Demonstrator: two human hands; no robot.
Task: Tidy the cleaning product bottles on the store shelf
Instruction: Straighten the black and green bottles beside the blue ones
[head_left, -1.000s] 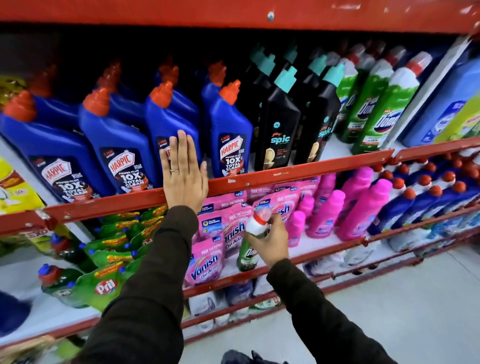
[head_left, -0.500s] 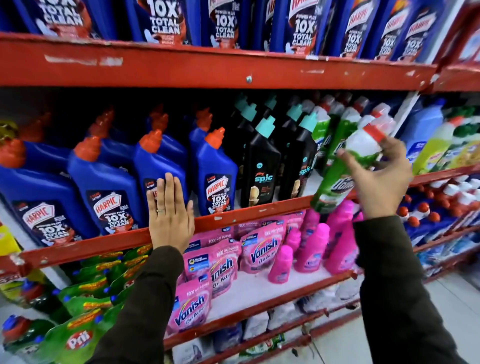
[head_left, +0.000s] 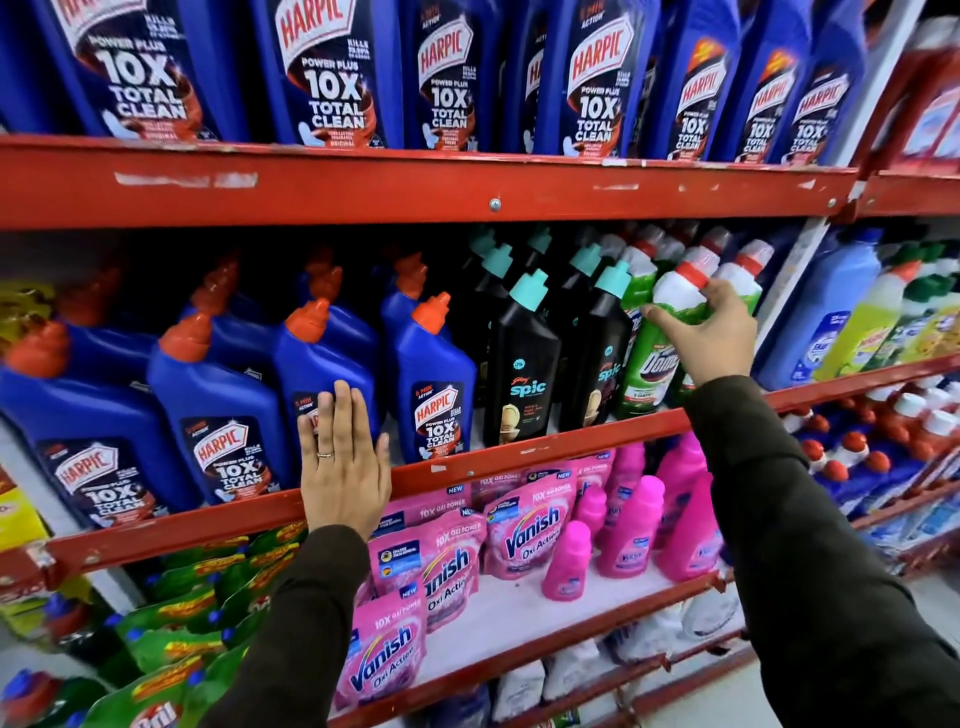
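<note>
My right hand (head_left: 709, 335) grips a green Domex bottle (head_left: 655, 347) with a white neck and red cap, standing at the front of the middle shelf among other green Domex bottles (head_left: 740, 275). Just left of it stand black Spic bottles (head_left: 521, 371) with teal caps. My left hand (head_left: 344, 470) lies flat, fingers together, against the red front rail (head_left: 545, 447) of that shelf and the foot of a blue Harpic bottle (head_left: 322, 358). It holds nothing. More blue Harpic bottles (head_left: 434, 384) with orange caps fill the shelf's left part.
Large Harpic bottles (head_left: 332, 73) line the top shelf. Below the rail sit pink Vanish pouches (head_left: 524, 530) and pink bottles (head_left: 631, 527). Green Pril pouches (head_left: 171, 649) lie at lower left. Blue and yellow bottles (head_left: 831, 317) stand in the bay to the right.
My right hand has carried the green bottle up from the lower shelf and into the Domex row on the middle shelf. My left hand has stayed on the rail. The view has tilted upward.
</note>
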